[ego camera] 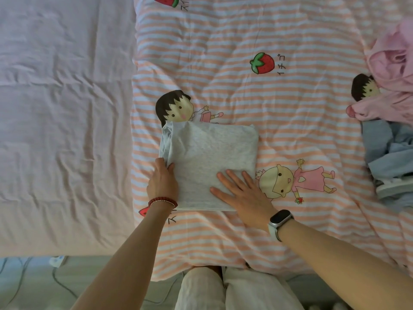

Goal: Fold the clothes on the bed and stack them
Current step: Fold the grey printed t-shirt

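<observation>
A light grey garment (210, 153) lies folded into a rough square on the striped cartoon duvet (257, 97), near its front edge. My left hand (162, 182) holds the garment's left side, thumb on top and fingers tucked under the loose folds there. My right hand (241, 193) lies flat with spread fingers on the garment's lower right corner. At the right edge of the bed lie unfolded clothes: a crumpled pink garment (393, 70) and a light blue one (388, 153) below it.
A plain pale pink sheet (62, 119) covers the left part of the bed. The bed's front edge runs just before my legs in white trousers (223, 289). Cables and a white plug strip (57, 260) lie on the floor at lower left.
</observation>
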### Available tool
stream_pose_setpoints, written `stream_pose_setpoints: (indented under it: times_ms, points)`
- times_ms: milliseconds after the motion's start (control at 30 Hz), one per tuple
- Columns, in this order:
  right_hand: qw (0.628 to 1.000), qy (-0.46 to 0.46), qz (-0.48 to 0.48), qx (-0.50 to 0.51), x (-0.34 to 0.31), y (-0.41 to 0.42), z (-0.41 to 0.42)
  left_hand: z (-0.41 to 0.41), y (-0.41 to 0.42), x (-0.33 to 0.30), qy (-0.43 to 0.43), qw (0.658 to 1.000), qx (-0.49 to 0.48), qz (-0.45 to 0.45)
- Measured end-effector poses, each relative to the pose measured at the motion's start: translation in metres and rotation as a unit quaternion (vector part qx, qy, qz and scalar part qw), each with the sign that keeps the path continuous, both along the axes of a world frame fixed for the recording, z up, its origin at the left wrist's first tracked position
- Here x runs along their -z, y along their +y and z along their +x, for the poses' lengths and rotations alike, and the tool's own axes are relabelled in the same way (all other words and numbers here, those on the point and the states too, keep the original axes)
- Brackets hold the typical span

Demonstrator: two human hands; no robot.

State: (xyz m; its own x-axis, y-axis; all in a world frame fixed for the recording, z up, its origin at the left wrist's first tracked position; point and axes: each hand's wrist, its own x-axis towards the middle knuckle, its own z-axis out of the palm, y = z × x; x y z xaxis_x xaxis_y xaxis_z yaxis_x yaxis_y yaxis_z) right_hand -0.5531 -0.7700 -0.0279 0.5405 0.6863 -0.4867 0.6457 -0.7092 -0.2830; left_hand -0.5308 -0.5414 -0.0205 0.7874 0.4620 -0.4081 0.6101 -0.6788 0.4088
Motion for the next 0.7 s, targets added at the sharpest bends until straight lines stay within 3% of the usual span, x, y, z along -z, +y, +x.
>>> stream_pose_setpoints:
  times_ms: [133,233,300,433,567,700]
  points:
    - [0.997,0.066,0.046,0.007,-0.019,-0.009,0.010,0.006,0.007,-0.010,0.011,0.999,0.033,0.022]
    - [0.979,-0.062,0.161,0.106,-0.033,-0.009,0.026,0.008,-0.001,-0.023,-0.100,0.988,0.067,0.097]
    - [0.962,-0.140,0.146,0.182,-0.033,0.000,0.044,0.015,-0.015,-0.028,-0.159,0.962,0.154,0.159]
    - [0.954,-0.152,0.047,0.253,-0.017,0.024,0.074,0.034,-0.039,-0.016,-0.113,0.924,0.321,0.174]
    - [0.960,-0.127,-0.028,0.247,0.016,0.025,0.083,0.044,-0.017,0.019,-0.018,0.937,0.301,0.177]
    - [0.957,-0.120,-0.035,0.260,0.038,0.019,0.085,0.052,0.002,0.037,0.008,0.949,0.273,0.159]
